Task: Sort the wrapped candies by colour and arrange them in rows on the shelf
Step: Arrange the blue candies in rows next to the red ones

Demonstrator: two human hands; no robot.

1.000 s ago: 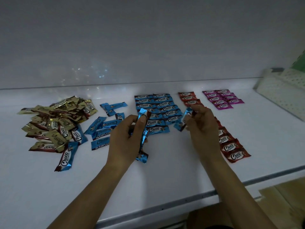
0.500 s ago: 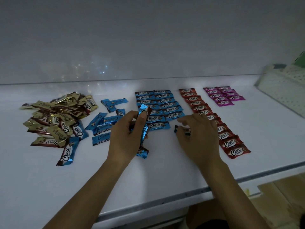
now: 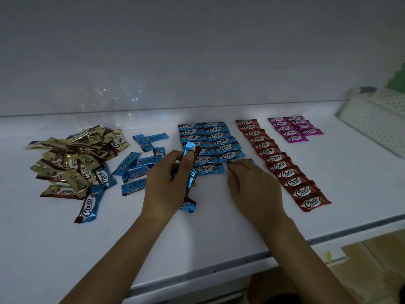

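On the white shelf (image 3: pixel 208 242) lie two blue candy rows (image 3: pixel 215 137), one long red row (image 3: pixel 282 165) and two short pink rows (image 3: pixel 293 128). My left hand (image 3: pixel 166 183) grips a bunch of blue candies (image 3: pixel 190 150), held upright in front of the blue rows. My right hand (image 3: pixel 252 185) is down on the shelf, its fingertips pinching one blue candy (image 3: pixel 232 163) at the near end of the right blue row. A mixed gold pile (image 3: pixel 74 159) sits at the left, with loose blue candies (image 3: pixel 140 165) beside it.
A white perforated basket (image 3: pixel 372 115) stands at the right end of the shelf. The shelf's back wall rises behind the rows. A metal front edge (image 3: pixel 241 263) runs along the shelf, with brown cardboard (image 3: pixel 372 260) below on the right.
My right hand came down from mid-air with the blue candy and set it at the near end of the right blue row. My left hand kept its bunch in place.
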